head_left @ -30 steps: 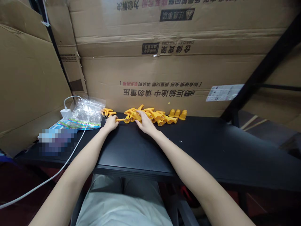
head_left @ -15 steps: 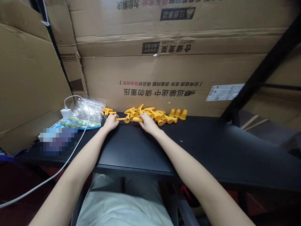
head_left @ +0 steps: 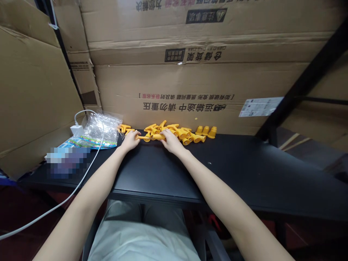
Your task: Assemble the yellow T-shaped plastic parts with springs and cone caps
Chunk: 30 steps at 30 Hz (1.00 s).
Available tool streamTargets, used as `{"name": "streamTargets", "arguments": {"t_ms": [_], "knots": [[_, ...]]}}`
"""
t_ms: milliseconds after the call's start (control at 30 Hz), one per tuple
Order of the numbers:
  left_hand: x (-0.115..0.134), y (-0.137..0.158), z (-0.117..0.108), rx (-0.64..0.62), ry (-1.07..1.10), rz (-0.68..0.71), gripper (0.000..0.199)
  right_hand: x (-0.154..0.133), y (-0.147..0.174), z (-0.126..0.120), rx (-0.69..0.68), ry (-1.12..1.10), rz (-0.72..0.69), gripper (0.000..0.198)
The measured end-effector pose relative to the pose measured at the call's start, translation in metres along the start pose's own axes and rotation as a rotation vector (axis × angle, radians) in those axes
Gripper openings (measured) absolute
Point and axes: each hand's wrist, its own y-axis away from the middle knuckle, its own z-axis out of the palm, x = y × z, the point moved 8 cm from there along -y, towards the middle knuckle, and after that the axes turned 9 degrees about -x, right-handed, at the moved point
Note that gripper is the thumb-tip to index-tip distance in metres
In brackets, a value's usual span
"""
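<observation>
My left hand (head_left: 131, 141) is closed on a slim yellow plastic rod with a ridged, screw-like shaft (head_left: 143, 138), which points right. My right hand (head_left: 172, 142) grips a yellow plastic sleeve (head_left: 157, 137) whose end faces the rod. The two ends almost meet; I cannot tell whether they touch. Behind and right of my right hand lies a heap of yellow T-handled and cone-shaped plastic parts (head_left: 187, 133). A few yellow T-shaped pieces (head_left: 124, 128) with dark, ridged or chain-like lower parts lie beyond my left hand.
Three yellow stepped caps (head_left: 206, 131) stand at the back right. A clear plastic bag (head_left: 102, 127), a white charger (head_left: 77, 129) with its cable, and a blurred-out item (head_left: 67, 162) are on the left. Cardboard (head_left: 174, 83) walls the black table's (head_left: 157, 174) back.
My left hand has moved slightly right, bringing the rod closer to the sleeve. My right hand has stayed nearly still.
</observation>
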Motion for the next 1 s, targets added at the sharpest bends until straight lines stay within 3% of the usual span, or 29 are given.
{"name": "streamTargets", "arguments": {"t_ms": [167,500,600,733,1000], "knots": [[-0.002,0.000,-0.006,0.032,0.032,-0.025,0.026,0.021,0.001,-0.004,0.009,0.035,0.086,0.027],[0.016,0.005,-0.010,0.024,0.079,0.017,0.028,-0.007,-0.003,-0.006,0.053,-0.179,-0.121,0.027],[0.019,0.007,-0.011,0.006,0.025,-0.002,0.027,0.007,-0.005,-0.006,0.094,-0.398,-0.055,0.030],[0.024,0.009,-0.014,-0.026,-0.073,-0.005,0.026,0.026,-0.007,0.006,0.047,-0.726,0.094,0.042],[0.034,0.011,-0.015,-0.023,-0.129,0.032,0.026,0.026,-0.001,0.011,0.064,-0.919,0.357,0.047]]}}
